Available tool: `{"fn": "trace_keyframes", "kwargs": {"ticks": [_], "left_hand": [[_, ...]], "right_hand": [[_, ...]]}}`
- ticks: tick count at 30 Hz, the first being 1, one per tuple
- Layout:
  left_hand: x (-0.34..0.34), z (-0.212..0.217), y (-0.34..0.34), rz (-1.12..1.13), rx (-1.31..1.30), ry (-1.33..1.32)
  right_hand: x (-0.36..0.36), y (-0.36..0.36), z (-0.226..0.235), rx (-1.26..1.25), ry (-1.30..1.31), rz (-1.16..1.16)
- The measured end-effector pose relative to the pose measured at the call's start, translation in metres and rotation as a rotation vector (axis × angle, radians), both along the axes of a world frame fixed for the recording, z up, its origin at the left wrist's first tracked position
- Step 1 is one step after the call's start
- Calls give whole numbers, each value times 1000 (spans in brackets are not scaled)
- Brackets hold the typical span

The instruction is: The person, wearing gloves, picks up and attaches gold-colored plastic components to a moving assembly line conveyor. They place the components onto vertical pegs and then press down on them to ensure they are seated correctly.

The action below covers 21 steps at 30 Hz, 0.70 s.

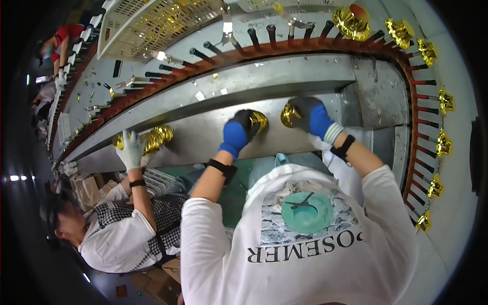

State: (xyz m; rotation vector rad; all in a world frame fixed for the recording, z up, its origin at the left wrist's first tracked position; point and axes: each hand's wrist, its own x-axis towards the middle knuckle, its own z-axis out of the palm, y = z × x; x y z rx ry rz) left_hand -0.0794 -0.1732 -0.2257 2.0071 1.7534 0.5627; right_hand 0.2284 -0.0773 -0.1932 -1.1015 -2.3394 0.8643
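Observation:
My left hand (240, 133), in a blue and black work glove, is closed around a shiny gold, round ribbed piece (260, 121). A short gap to the right, my right hand (311, 116), gloved the same way, grips another shiny gold piece (288, 116). Both pieces are held just over the metal trough bench (274, 137), their open or rimmed sides turned toward each other. The fingers and palms hide much of each piece, so their full shape cannot be made out.
A co-worker's white-gloved hand (131, 150) holds a row of gold pieces (158, 139) to the left. Beyond the bench runs a curved reddish rail (244, 51) with dark upright pegs. Gold cup-shaped pieces (400, 33) hang along its right side. A cream plastic crate (152, 28) stands behind.

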Motion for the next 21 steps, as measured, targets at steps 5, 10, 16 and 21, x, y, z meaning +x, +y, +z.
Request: {"fn": "trace_keyframes", "kwargs": {"ticks": [5,10,16,21], "left_hand": [[31,-44,9,193,-369,197],[43,19,30,8,-114,261],[113,213,183,-157,605,0],[135,225,271,-211,359,13]], "right_hand": [[-18,-12,-66,-91,-349,-40],[21,-5,-21,192,-141,-36],[123,190,123,908,-368,-484],[125,266,149,329,-134,-517]]}}
